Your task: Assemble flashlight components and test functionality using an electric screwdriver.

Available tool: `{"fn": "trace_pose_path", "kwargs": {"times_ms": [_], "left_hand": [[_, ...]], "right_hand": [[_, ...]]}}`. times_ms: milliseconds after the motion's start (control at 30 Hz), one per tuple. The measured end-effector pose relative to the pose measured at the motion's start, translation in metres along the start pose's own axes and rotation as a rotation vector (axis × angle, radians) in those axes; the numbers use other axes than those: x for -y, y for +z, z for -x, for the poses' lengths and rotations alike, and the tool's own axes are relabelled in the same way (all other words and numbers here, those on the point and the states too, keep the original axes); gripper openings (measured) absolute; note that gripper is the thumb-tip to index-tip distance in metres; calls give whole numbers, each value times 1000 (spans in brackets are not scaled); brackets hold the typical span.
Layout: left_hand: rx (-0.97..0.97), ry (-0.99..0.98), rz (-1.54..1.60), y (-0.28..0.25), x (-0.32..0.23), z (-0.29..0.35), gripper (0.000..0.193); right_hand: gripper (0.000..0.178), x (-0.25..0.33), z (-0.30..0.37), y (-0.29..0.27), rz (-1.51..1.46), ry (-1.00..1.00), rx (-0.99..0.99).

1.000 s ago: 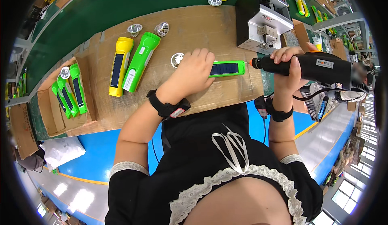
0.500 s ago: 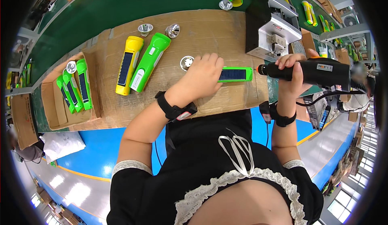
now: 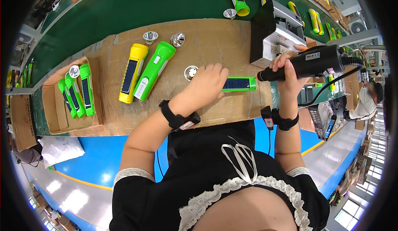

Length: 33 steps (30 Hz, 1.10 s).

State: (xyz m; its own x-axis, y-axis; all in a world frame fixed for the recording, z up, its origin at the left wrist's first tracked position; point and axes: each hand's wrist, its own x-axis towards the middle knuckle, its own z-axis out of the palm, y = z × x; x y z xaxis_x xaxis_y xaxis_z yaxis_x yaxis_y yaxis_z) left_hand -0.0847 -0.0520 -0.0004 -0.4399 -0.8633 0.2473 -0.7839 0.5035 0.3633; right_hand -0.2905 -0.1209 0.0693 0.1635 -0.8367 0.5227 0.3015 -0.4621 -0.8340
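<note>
My left hand (image 3: 205, 82) is wrapped over a green flashlight (image 3: 241, 84) and presses it to the cardboard sheet (image 3: 215, 110). The flashlight's dark solar panel faces up, and its head end is hidden under my fingers. A round silver reflector (image 3: 190, 73) lies just left of that hand; whether it is joined to the flashlight cannot be seen. My right hand (image 3: 291, 76) grips a black electric screwdriver (image 3: 318, 61), held nearly level. Its nose meets the flashlight's right end. Left of my hands lie a yellow flashlight (image 3: 132, 74) and another green flashlight (image 3: 155, 70), with loose reflectors (image 3: 150, 36) by their heads.
At far left, a cardboard box (image 3: 54, 121) holds several green flashlights. A black-and-silver machine (image 3: 262, 36) stands behind my right hand. More flashlights (image 3: 238, 0) lie along the green bench (image 3: 174, 4). The screwdriver's cord (image 3: 331, 83) loops down on the right.
The screwdriver has moved left until its nose reaches the flashlight's end, hiding the bit that showed before. My left hand keeps its hold. The whole view has shifted slightly.
</note>
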Motion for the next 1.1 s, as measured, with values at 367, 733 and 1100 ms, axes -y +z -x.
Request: {"fn": "trace_pose_path", "kwargs": {"times_ms": [367, 733, 1100], "left_hand": [[9, -1, -32, -2, -2, -1, 56], [19, -34, -40, 3, -1, 1, 56], [14, -37, 12, 3, 2, -3, 54]], "right_hand": [[38, -5, -20, -3, -36, 116, -90], [39, -8, -9, 4, -8, 62, -100], [41, -19, 11, -2, 69, 41, 10]]}}
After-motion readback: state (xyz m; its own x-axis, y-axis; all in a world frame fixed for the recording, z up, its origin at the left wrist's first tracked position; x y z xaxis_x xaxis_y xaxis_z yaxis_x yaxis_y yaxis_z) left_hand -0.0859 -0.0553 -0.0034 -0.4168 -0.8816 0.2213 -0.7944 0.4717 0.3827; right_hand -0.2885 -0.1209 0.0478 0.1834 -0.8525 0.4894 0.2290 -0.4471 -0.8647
